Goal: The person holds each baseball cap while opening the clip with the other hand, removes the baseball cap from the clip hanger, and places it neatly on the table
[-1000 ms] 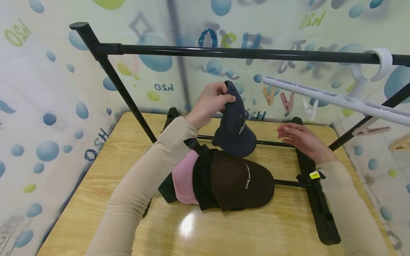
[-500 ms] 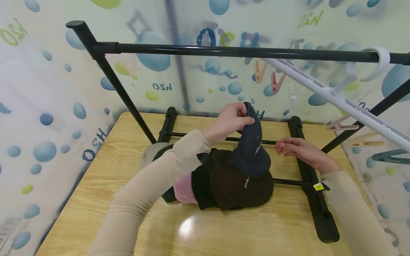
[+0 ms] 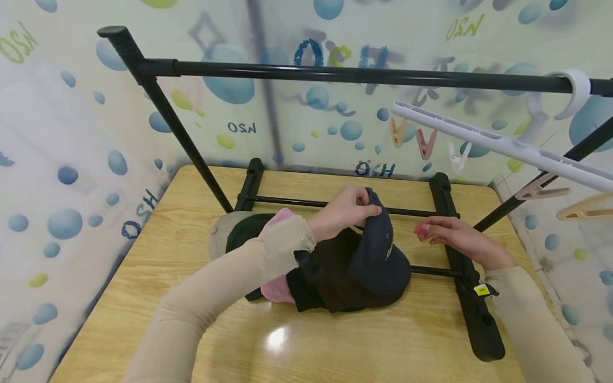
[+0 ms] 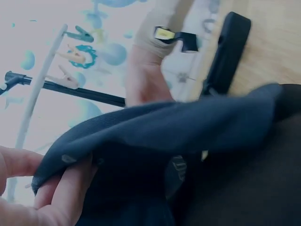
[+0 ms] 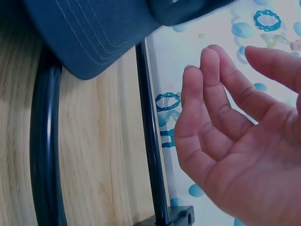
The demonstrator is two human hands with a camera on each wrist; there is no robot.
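Note:
In the head view my left hand [image 3: 342, 213] pinches the back edge of a navy cap [image 3: 378, 258], its brim hanging downward over a brown cap [image 3: 335, 276]. That brown cap tops a row of overlapping caps on the table, with black, pink [image 3: 279, 290], dark green and beige [image 3: 221, 231] ones behind it. The left wrist view shows thumb and fingers on the navy cap's edge [image 4: 141, 122]. To the right of the caps, my right hand [image 3: 460, 236] hovers with loosely bent fingers, holding nothing; the right wrist view shows its palm [image 5: 249, 141] apart from the navy brim [image 5: 89, 42].
A black rack stands on the wooden table [image 3: 306, 351], its top bar [image 3: 335, 73] crossing above the hands. From that bar hangs a white hanger [image 3: 503, 143] with several clothespins [image 3: 426, 143]. Lower black bars [image 3: 287, 201] and a rack foot [image 3: 471, 308] lie around the caps.
My left hand has brought the navy cap down and to the right, onto or just over the brown cap. My right hand has dropped slightly. The hanger has swung and turned back.

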